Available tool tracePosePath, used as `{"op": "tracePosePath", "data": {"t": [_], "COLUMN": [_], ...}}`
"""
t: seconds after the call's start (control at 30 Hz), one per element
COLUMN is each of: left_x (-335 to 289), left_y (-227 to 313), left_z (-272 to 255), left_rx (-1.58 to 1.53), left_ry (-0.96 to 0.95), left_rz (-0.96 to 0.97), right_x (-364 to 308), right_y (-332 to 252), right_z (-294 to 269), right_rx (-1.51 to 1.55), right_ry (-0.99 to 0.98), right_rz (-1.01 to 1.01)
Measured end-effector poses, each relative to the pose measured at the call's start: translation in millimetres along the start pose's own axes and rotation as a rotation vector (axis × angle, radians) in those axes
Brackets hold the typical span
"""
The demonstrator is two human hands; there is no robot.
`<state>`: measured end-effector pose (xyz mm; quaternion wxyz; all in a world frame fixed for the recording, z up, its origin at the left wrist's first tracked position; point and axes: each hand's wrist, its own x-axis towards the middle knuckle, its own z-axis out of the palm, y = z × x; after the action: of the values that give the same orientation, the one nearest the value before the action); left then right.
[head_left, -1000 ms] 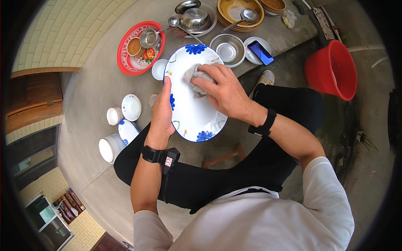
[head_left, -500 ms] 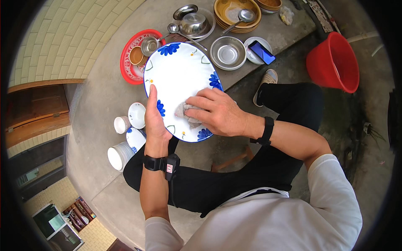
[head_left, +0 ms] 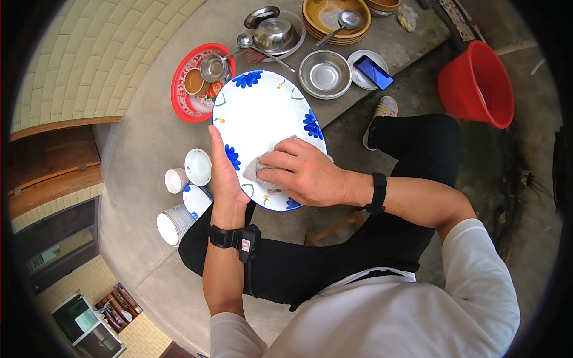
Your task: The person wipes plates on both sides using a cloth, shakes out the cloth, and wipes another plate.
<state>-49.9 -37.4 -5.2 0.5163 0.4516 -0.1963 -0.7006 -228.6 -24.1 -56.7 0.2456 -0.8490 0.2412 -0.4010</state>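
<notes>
A large white oval plate (head_left: 268, 113) with blue flowers and a blue rim is held up in front of me, tilted. My left hand (head_left: 227, 176) grips its left edge, thumb along the rim and the other fingers hidden behind it. Pressed to the lower part of the plate's face is a crumpled greyish cloth (head_left: 258, 173), bunched under the closed fingers of my right hand (head_left: 310, 173).
Beyond the plate are a red patterned basin (head_left: 179, 89) with bowls in it, a steel bowl (head_left: 325, 74), a phone (head_left: 373, 72) on a small plate, and stacked brown bowls (head_left: 334, 18). Stacked white bowls (head_left: 173, 227) stand at left; a red bucket (head_left: 471, 83) at right.
The plate has shifted slightly down and to the right and tilted more. My right hand and the cloth have moved a little lower on its face.
</notes>
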Motion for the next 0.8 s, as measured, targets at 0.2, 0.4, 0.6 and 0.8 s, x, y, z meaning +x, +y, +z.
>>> {"op": "tracePosePath", "data": {"t": [0.2,0.4,0.6,0.8], "left_x": [-2.5,-8.7,-11.9,-8.8], "left_y": [-8.1,-11.6,0.0,6.9], "left_z": [6.2,-5.3,5.6,-5.8], "left_rx": [0.151,0.301,0.308,0.149], "left_ry": [0.089,0.0,0.1,0.112], "left_rz": [-0.129,-0.094,0.063,0.135], "right_x": [21.5,49.6,38.3,10.6], "right_y": [11.7,48.2,58.6,36.6], "right_z": [-1.4,-31.0,-35.8,-15.9], "right_rx": [0.005,-0.31,-0.446,-0.377], "right_ry": [0.124,0.31,0.296,0.074], "right_rz": [-0.058,0.034,0.057,0.141]}}
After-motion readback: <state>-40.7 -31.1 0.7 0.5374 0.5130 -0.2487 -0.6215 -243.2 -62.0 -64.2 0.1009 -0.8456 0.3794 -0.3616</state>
